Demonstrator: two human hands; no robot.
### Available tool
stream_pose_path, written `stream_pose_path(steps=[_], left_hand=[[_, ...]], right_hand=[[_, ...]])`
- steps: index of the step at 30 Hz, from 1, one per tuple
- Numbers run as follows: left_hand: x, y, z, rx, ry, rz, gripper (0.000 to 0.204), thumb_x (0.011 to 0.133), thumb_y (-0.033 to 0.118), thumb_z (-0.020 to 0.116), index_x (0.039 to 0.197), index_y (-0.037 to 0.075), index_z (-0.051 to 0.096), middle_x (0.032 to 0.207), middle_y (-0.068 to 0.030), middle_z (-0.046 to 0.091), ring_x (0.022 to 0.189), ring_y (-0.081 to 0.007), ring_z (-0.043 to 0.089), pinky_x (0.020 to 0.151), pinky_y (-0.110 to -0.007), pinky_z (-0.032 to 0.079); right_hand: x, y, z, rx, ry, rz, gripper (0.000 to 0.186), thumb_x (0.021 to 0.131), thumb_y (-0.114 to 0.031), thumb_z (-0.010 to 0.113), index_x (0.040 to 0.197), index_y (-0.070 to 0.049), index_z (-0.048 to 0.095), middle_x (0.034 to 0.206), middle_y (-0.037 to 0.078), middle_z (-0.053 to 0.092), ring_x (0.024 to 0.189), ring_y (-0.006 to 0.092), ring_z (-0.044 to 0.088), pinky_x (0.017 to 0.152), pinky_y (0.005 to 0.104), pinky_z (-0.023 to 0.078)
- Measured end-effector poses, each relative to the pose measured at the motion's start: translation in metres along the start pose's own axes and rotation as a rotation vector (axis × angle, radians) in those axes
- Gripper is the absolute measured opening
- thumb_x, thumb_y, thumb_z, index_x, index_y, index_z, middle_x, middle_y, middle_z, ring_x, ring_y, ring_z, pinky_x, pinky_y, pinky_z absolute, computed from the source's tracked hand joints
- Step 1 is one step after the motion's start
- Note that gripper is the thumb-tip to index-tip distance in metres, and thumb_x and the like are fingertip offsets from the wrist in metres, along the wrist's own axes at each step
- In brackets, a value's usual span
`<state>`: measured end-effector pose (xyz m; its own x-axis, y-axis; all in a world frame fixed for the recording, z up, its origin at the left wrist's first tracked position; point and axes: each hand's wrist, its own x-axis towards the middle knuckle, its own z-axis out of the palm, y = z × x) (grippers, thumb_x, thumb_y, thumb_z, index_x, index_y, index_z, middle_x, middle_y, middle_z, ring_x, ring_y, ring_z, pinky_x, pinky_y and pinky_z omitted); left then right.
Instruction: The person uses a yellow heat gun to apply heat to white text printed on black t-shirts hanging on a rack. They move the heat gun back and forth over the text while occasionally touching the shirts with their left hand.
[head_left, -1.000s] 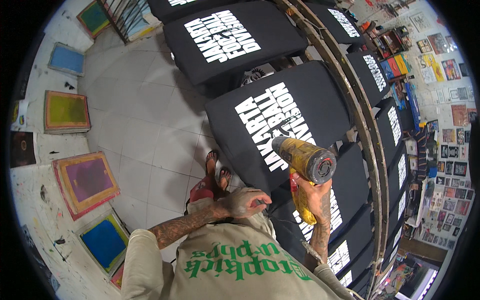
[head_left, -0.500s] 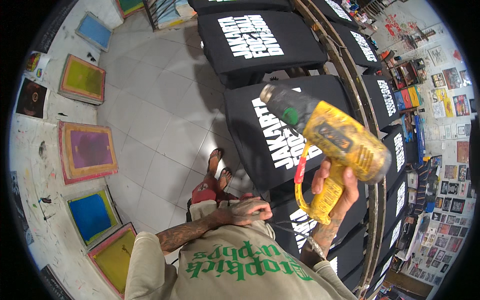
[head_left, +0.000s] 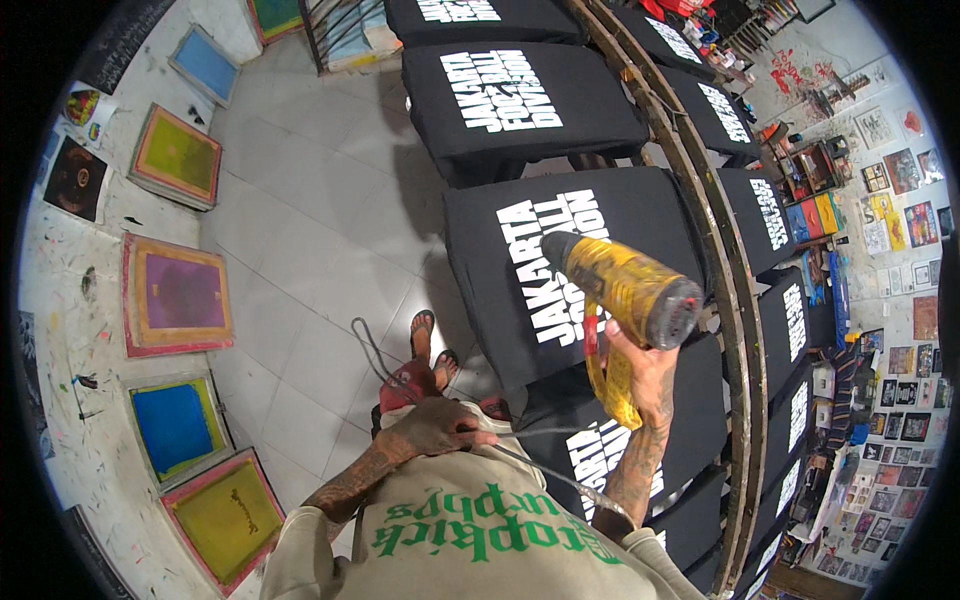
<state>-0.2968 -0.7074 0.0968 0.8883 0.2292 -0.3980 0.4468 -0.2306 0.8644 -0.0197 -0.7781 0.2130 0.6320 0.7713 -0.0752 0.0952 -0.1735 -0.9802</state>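
Observation:
My right hand point(head_left: 650, 375) is wrapped round the handle of a worn yellow and black heat gun point(head_left: 625, 285). Its dark nozzle points left and away over a black shirt point(head_left: 650, 215) with a white print, stretched on a flat board. How far the nozzle is from the fabric I cannot tell. Close to my belly, my left hand point(head_left: 445, 428) is closed on the grey power cord point(head_left: 530, 462). A loop of the cord hangs out on its left, and the other end runs toward my right forearm.
More printed black shirts point(head_left: 590, 110) lie on boards in rows along both sides of a long rail point(head_left: 725, 250). Framed printing screens point(head_left: 178, 305) lean along the left wall. Tiled floor point(head_left: 300, 220) lies between. Shelves point(head_left: 815, 170) and small pictures line the right side.
The heat gun has swung lower and turned, its nozzle now over the middle shirt's print. My left hand has shifted slightly left, and a cord loop now shows beside it.

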Motion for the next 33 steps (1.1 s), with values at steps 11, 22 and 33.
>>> stream_pose_path(steps=[11,22,33], left_hand=[[0.026,-0.026,0.024,-0.170,-0.015,0.131,0.058,0.083,0.060,0.078,0.079,0.002,0.077,0.085,-0.0125,0.071,0.081,-0.0233,0.066,0.069,-0.038,0.048],[-0.037,0.015,-0.069,0.210,0.081,0.349,0.034,0.081,0.043,0.084,0.084,0.010,0.074,0.075,0.0015,0.058,0.079,-0.0189,0.058,0.087,-0.037,0.044],[-0.013,0.005,-0.034,0.254,0.043,0.249,0.031,0.093,0.036,0.066,0.109,0.012,0.076,0.089,-0.0113,0.073,0.086,-0.0308,0.071,0.081,-0.045,0.054]], right_hand=[[-0.006,0.018,-0.010,0.069,0.065,0.132,0.037,0.089,-0.013,0.078,0.118,0.002,0.062,0.085,0.009,0.064,0.058,0.0153,0.061,0.050,0.0291,0.051],[0.007,0.016,-0.005,0.231,0.168,0.057,0.038,0.094,-0.022,0.074,0.118,0.005,0.059,0.080,0.012,0.062,0.051,0.0177,0.060,0.045,0.0293,0.052],[0.005,0.017,0.000,0.098,0.175,0.159,0.039,0.092,-0.022,0.077,0.117,0.004,0.061,0.081,0.009,0.063,0.056,0.0146,0.060,0.047,0.0277,0.052]])
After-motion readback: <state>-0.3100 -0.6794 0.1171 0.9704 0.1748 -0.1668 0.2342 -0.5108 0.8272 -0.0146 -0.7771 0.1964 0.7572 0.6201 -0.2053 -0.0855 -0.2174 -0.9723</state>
